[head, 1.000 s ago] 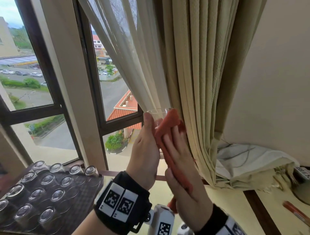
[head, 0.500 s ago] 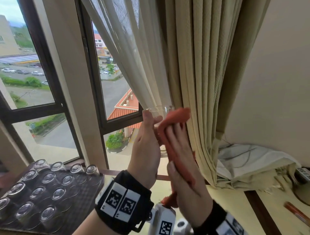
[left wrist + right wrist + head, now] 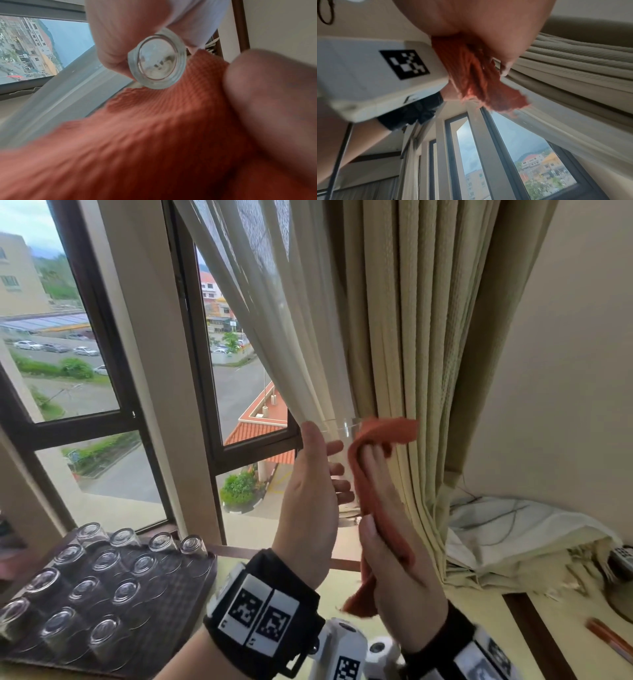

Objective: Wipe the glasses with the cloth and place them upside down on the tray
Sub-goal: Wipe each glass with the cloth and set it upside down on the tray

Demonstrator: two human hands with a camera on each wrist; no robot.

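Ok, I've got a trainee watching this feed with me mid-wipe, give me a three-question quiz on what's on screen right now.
1. True or false: the glass being wiped is already standing on the tray.
2. Which hand holds the orange cloth? A) left hand B) right hand
3. Fill in: the glasses on the tray stand ____ .

Key
1. False: the left hand holds it up in front of the curtain, base towards the left wrist camera.
2. B: the right hand's fingers press the cloth against the glass.
3. Upside down, bases up.
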